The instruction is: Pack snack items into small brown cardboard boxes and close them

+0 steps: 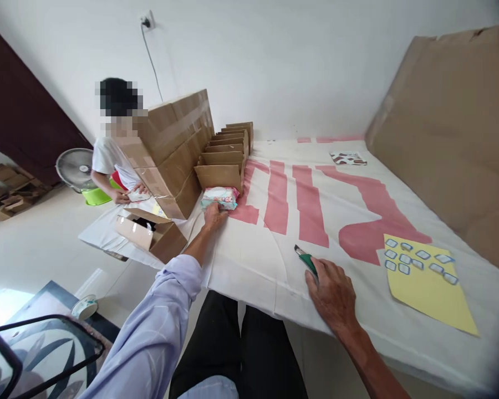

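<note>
My left hand [215, 217] reaches forward and grips the near edge of a pack of wet wipes [221, 195], which lies just in front of an open cardboard box. The pack has a white, pink and teal wrapper. Low over the white tablecloth, my right hand [333, 291] holds a green utility knife [306, 259] by its handle. Its blade end points forward and left. To the right of that hand lies a yellow sheet [430, 291] bearing several small blue-edged stickers [405, 259].
Several open cardboard boxes [220, 176] line up beside stacked closed cartons [183, 138]. An open carton [152, 233] sits at the table's left edge. Across the stack, another person [116, 160] handles a small item. A large cardboard panel [453, 138] stands right; a patterned packet [348, 158] lies farther back.
</note>
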Demonstrator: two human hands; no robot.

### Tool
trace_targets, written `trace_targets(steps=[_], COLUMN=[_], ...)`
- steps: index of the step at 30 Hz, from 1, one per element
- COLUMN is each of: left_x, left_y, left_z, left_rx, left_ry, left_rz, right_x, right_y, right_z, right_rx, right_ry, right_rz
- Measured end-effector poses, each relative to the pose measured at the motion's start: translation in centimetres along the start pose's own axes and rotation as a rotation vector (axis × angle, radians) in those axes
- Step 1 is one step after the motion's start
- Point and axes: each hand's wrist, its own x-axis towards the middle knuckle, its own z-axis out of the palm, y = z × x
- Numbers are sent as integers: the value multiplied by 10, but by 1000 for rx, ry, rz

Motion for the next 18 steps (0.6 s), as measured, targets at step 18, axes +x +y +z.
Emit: trace_targets(steps=[18], left_x=[-125], left_y=[-136], left_z=[-278], left_rx=[-248], left_ry=[663], left_rz=[-286], right_x=[35], right_y=[-61], right_z=[-57], right_rx=[345], right_ry=[278], right_rz=[-111])
